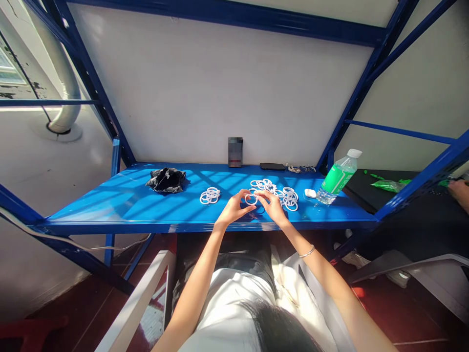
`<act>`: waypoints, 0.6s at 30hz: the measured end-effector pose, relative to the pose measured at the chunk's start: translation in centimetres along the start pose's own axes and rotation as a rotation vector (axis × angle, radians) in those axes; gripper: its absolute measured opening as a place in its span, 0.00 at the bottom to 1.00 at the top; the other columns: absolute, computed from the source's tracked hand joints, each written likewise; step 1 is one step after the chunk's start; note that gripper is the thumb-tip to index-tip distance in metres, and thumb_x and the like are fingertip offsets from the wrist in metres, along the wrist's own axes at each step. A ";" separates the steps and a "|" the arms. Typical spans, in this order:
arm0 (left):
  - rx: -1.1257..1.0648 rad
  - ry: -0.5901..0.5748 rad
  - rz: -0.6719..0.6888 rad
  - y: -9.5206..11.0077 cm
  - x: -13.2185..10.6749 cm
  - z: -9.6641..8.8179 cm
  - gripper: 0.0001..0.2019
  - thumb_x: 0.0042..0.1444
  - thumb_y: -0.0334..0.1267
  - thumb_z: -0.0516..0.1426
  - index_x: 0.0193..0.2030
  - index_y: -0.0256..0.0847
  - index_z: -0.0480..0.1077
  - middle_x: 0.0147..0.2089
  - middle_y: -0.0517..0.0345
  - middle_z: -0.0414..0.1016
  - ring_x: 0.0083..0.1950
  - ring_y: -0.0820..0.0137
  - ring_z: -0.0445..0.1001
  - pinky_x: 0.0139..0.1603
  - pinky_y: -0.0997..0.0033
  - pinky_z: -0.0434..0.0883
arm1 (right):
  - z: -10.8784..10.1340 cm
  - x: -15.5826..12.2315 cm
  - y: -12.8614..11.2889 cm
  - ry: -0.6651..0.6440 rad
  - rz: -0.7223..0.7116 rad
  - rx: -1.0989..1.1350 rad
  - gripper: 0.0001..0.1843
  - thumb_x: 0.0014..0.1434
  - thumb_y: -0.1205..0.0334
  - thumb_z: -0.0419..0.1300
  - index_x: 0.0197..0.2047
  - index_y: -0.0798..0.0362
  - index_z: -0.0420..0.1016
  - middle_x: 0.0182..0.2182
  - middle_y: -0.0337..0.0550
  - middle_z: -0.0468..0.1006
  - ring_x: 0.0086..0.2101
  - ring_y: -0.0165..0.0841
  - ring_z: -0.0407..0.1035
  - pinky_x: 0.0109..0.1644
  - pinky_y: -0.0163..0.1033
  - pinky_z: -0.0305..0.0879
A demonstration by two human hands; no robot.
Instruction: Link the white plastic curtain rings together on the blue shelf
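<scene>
Between my two hands, just above the front part of the blue table (176,210), is a white ring (251,203). My left hand (235,205) pinches its left side with thumb and fingers. On the opposite side, the fingertips of my right hand (270,203) grip the same ring. A larger heap of white rings (289,198) lies right behind and beside my right hand, partly covered by it. To the left of my left hand sits a smaller pile of similar white rings (210,195).
A crumpled black plastic bag (166,180) lies at left. At the back are a dark box (235,152), a black phone (272,166) and a cable (300,169). A white earbud case (310,193) and water bottle (337,178) stand right. Another person's hand (459,192) shows far right.
</scene>
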State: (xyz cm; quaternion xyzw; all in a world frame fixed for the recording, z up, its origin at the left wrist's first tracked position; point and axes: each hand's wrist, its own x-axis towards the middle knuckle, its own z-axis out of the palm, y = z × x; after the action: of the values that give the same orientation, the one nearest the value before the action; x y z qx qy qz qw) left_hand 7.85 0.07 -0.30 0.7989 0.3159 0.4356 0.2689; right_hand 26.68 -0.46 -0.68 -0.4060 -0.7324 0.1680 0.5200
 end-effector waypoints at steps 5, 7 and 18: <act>0.025 -0.005 -0.020 -0.1 0.0 0.0 0.26 0.54 0.52 0.60 0.56 0.43 0.66 0.43 0.56 0.75 0.43 0.67 0.74 0.45 0.68 0.72 | 0.0 -0.3 -0.9 0.012 -0.096 -0.059 0.11 0.64 0.57 0.55 0.42 0.46 0.78 0.41 0.41 0.80 0.44 0.37 0.74 0.51 0.45 0.70; 0.023 0.001 -0.018 -0.2 0.0 0.1 0.24 0.54 0.52 0.60 0.54 0.42 0.68 0.41 0.56 0.75 0.41 0.68 0.74 0.43 0.69 0.72 | 0.0 -0.3 -1.0 0.003 -0.118 -0.071 0.11 0.64 0.57 0.55 0.43 0.46 0.78 0.42 0.41 0.80 0.45 0.37 0.73 0.52 0.44 0.69; -0.023 0.043 -0.046 0.4 0.0 -0.1 0.24 0.52 0.52 0.61 0.51 0.38 0.70 0.37 0.55 0.75 0.36 0.70 0.72 0.37 0.72 0.71 | -0.1 -0.2 -0.9 -0.007 -0.046 0.024 0.10 0.62 0.56 0.59 0.43 0.48 0.78 0.40 0.42 0.80 0.40 0.36 0.74 0.46 0.42 0.72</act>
State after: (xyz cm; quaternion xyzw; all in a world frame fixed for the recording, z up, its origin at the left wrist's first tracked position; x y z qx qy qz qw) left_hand 7.88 -0.15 0.05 0.7788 0.3345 0.4499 0.2812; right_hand 26.41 -1.21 -0.15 -0.3824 -0.7412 0.1662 0.5260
